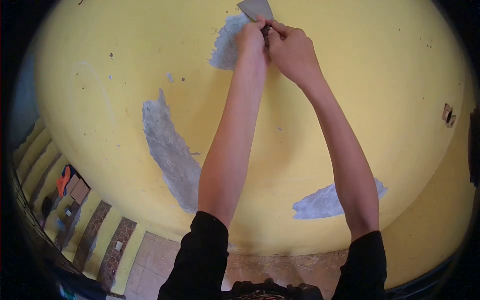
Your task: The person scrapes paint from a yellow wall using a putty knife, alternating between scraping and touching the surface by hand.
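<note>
Both my hands are raised high against a yellow wall, closed around the dark handle of a scraper. Its broad grey metal blade points up and left, close to the wall at the top of the view. My left hand grips from the left. My right hand pinches the handle from the right. Just left of my left hand lies a bare grey patch with ragged paint edges. Part of the handle is hidden by my fingers.
A long bare patch runs down the wall at left, and another patch sits behind my right forearm. Yellow steps with an orange item are at lower left. Paint flakes lie on the floor. A wall socket hole is at right.
</note>
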`<action>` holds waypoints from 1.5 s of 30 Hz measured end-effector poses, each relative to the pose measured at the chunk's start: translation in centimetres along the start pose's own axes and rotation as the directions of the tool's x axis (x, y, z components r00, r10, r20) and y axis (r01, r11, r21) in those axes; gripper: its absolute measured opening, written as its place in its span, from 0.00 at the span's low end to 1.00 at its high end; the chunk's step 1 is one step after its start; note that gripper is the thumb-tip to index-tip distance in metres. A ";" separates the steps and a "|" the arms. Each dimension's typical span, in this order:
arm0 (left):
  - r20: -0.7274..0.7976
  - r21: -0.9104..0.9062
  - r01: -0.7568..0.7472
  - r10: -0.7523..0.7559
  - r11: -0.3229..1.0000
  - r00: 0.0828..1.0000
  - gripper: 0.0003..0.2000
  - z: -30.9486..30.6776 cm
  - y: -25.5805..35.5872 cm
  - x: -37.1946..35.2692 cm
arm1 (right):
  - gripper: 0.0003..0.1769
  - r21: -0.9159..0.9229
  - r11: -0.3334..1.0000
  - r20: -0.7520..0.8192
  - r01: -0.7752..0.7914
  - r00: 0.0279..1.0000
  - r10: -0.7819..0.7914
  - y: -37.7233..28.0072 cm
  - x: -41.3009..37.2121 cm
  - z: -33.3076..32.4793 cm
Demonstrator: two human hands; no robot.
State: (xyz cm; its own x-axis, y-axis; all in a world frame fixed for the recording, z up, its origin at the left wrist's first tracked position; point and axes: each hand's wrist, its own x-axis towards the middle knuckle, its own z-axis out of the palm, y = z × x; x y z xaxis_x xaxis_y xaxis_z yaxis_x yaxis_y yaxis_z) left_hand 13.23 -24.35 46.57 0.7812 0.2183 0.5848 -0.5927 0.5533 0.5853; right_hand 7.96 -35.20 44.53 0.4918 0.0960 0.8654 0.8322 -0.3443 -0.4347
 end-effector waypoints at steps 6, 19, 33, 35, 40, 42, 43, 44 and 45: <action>0.050 -0.066 0.052 -0.049 0.996 0.998 0.08 0.8 1.1 -1.4 | 0.22 0.005 0.998 -0.054 0.070 0.996 -0.070 -1.6 -1.0 -0.5; 0.007 0.187 0.104 -0.107 0.977 0.994 0.11 -5.8 -3.0 -11.5 | 0.27 0.172 0.977 0.237 -0.127 0.968 0.085 3.2 -10.1 -2.0; 0.742 0.653 -0.478 0.370 -0.588 0.559 0.50 -14.5 -3.4 -4.9 | 0.25 0.346 0.448 0.284 -0.824 0.547 0.788 12.4 -32.5 -8.0; 0.742 0.627 -0.433 0.326 -0.648 0.586 0.50 -14.5 -1.7 -4.4 | 0.25 0.379 0.322 0.356 -0.868 0.457 0.815 13.3 -36.6 -8.6; 0.779 0.576 -0.367 0.355 -0.730 0.518 0.52 -13.3 0.2 -2.1 | 0.25 0.384 0.162 0.432 -0.909 0.331 0.839 12.1 -40.7 -8.1; 0.788 0.575 -0.394 0.355 -0.717 0.502 0.51 -12.6 0.2 -1.8 | 0.24 0.406 0.116 0.449 -0.907 0.308 0.839 12.4 -40.9 -6.9; 0.796 0.575 -0.415 0.363 -0.705 0.485 0.51 -12.1 0.4 -1.7 | 0.23 0.424 0.078 0.467 -0.902 0.292 0.834 12.5 -40.8 -6.4; 0.796 0.575 -0.418 0.365 -0.703 0.482 0.51 -11.9 0.7 -1.3 | 0.23 0.426 0.081 0.463 -0.901 0.294 0.836 12.3 -40.5 -5.9; 0.794 0.573 -0.404 0.361 -0.713 0.490 0.50 -11.7 1.3 -1.0 | 0.23 0.380 0.130 0.473 -0.916 0.313 0.824 12.1 -39.9 -5.5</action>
State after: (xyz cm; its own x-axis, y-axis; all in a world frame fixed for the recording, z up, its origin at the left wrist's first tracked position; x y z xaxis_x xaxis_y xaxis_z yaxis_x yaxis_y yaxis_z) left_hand 14.01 -14.44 40.19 0.0134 -0.3316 0.9433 -0.0049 -0.9434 -0.3316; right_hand -3.03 -48.31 6.08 0.9605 0.1878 -0.2052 -0.2451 0.2225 -0.9436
